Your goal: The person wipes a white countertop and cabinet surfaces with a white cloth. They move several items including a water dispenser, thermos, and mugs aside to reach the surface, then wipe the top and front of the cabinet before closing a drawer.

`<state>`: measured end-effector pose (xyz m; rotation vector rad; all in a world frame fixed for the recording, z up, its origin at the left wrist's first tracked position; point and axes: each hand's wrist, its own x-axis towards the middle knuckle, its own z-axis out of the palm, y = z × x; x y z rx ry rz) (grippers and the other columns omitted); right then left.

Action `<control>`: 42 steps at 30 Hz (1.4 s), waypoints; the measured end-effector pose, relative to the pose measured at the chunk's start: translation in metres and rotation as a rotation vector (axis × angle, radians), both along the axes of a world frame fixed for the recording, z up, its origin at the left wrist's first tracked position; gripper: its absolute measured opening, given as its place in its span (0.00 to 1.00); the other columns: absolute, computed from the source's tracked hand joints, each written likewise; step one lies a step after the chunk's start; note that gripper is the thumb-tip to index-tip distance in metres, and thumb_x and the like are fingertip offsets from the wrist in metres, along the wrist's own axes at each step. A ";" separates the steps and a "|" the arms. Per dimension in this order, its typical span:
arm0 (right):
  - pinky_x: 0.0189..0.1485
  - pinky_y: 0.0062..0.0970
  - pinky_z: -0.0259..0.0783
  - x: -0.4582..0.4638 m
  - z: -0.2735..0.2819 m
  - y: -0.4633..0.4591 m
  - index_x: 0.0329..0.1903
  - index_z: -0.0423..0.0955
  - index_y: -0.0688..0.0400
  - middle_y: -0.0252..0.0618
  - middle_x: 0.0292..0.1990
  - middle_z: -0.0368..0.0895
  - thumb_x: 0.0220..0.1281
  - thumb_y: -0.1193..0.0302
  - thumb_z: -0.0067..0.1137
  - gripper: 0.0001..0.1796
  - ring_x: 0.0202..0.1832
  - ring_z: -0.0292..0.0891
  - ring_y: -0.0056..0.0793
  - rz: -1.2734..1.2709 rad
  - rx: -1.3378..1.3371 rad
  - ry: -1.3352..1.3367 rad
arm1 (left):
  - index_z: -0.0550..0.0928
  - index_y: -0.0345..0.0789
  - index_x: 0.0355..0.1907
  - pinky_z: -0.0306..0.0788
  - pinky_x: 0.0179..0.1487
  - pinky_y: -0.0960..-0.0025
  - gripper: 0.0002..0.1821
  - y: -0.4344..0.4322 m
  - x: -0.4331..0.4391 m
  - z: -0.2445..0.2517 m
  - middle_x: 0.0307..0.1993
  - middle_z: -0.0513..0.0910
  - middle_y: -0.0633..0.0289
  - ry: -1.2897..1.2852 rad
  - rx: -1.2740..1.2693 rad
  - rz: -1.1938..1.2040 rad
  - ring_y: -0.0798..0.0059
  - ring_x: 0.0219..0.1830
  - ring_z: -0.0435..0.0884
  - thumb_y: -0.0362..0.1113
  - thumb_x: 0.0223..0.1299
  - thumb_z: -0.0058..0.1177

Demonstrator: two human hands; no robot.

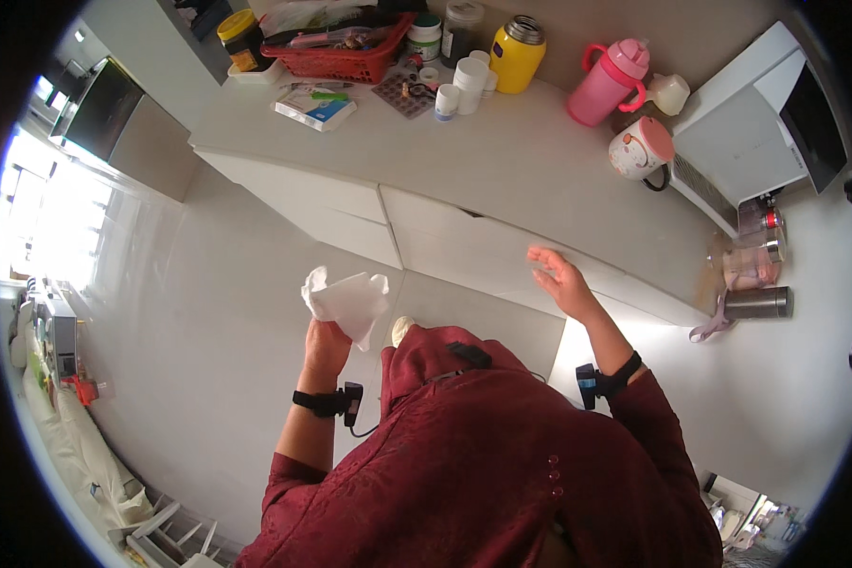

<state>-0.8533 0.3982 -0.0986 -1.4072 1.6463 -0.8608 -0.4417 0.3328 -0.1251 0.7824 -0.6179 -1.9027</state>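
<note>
My left hand [326,349] holds a crumpled white tissue or thin cloth [349,304] over the floor. The tissue hides most of its fingers. My right hand [564,281] is empty and a little blurred, its thumb apart from the fingers. It hovers near the drawer fronts [454,238] of a long white cabinet, and I cannot tell whether it touches them. On the cabinet top [426,160] stand a pink bottle with two handles [605,84] and a mug with a pink lid [639,149].
Along the back of the cabinet are a red plastic basket [341,65], white pill bottles [471,85], a medicine box [315,108] and a yellow flask [517,57]. A white microwave-like appliance [742,142] stands at the right, beside a dark metal tumbler [758,303]. Tiled floor [234,341] spreads leftward.
</note>
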 end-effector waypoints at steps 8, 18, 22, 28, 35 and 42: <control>0.61 0.31 0.66 0.030 0.026 -0.005 0.60 0.68 0.57 0.39 0.58 0.75 0.66 0.69 0.56 0.21 0.60 0.71 0.32 0.041 -0.058 0.055 | 0.74 0.34 0.58 0.72 0.52 0.68 0.21 0.007 -0.038 0.036 0.49 0.81 0.59 -1.125 -0.588 -0.251 0.70 0.51 0.79 0.35 0.62 0.55; 0.57 0.35 0.69 0.092 0.075 -0.013 0.58 0.65 0.56 0.44 0.47 0.77 0.55 0.65 0.68 0.30 0.54 0.73 0.41 0.237 -0.254 0.178 | 0.68 0.34 0.62 0.69 0.56 0.69 0.21 0.027 -0.142 0.031 0.53 0.75 0.64 -0.130 -0.294 -0.295 0.70 0.54 0.74 0.31 0.67 0.49; 0.52 0.33 0.71 0.082 0.069 -0.003 0.58 0.65 0.54 0.39 0.48 0.73 0.56 0.66 0.67 0.29 0.50 0.74 0.37 0.088 -0.138 -0.022 | 0.65 0.37 0.66 0.63 0.65 0.64 0.24 0.039 -0.155 0.031 0.60 0.69 0.66 0.210 0.019 -0.274 0.72 0.63 0.67 0.39 0.71 0.48; 0.51 0.37 0.73 0.058 0.062 0.007 0.52 0.71 0.52 0.40 0.49 0.71 0.55 0.68 0.66 0.22 0.51 0.74 0.39 0.183 -0.432 0.335 | 0.59 0.39 0.71 0.60 0.68 0.61 0.29 0.048 -0.156 0.031 0.66 0.64 0.65 0.126 -0.099 -0.364 0.71 0.66 0.64 0.41 0.71 0.47; 0.48 0.37 0.73 0.046 0.066 0.014 0.43 0.76 0.59 0.40 0.40 0.78 0.55 0.72 0.64 0.13 0.46 0.76 0.40 0.355 -0.443 0.354 | 0.55 0.39 0.72 0.60 0.69 0.61 0.33 0.062 -0.158 0.039 0.66 0.64 0.63 0.098 -0.137 -0.370 0.71 0.68 0.62 0.39 0.69 0.49; 0.44 0.26 0.70 0.068 0.098 0.029 0.37 0.77 0.62 0.39 0.34 0.78 0.58 0.77 0.63 0.06 0.38 0.76 0.32 0.480 -0.172 -0.211 | 0.55 0.35 0.72 0.62 0.68 0.59 0.36 0.067 -0.142 0.012 0.67 0.64 0.59 0.016 -0.359 -0.014 0.68 0.67 0.65 0.40 0.66 0.53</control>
